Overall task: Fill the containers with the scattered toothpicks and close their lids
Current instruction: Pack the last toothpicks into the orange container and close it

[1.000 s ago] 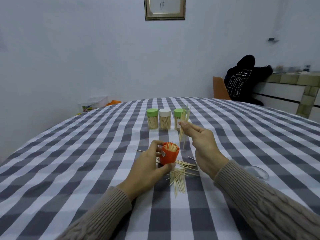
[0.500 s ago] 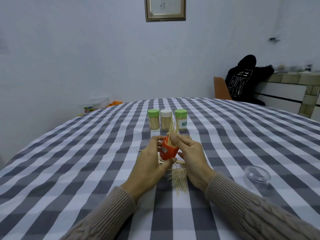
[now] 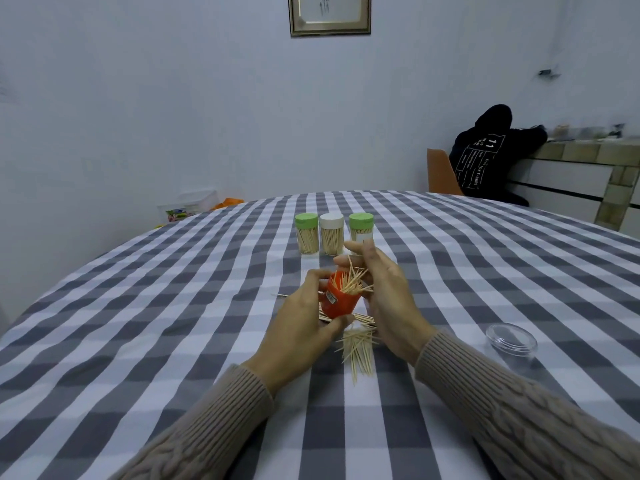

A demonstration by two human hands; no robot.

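1. The left hand [image 3: 304,327] holds the small orange plastic toothpick container [image 3: 341,299] tilted above the grey-and-white checked bench [image 3: 138,306], its fingers [image 3: 313,277] curled round the container's wall.
2. The right hand [image 3: 384,296] sits just beside the container's mouth, fingers loosely spread and gripping nothing that I can see; a splayed bunch of thin wooden toothpicks [image 3: 351,282] sticks out of the opening at mixed angles.
3. More scattered toothpicks [image 3: 358,348] lie on the cloth under and just behind the hands.
4. I judge the toothpicks to be very light, stiff, sharp and prone to snapping or rolling; they are best pinched mid-length in aligned bundles. The container looks light and smooth, so a wrap-round hold suits it.
5. The clear plastic lid [image 3: 510,339] rests well apart on the right.
6. Three capped filled jars [image 3: 332,233] stand beyond.
7. How full the container is cannot be told, and the hands hide part of the loose pile.
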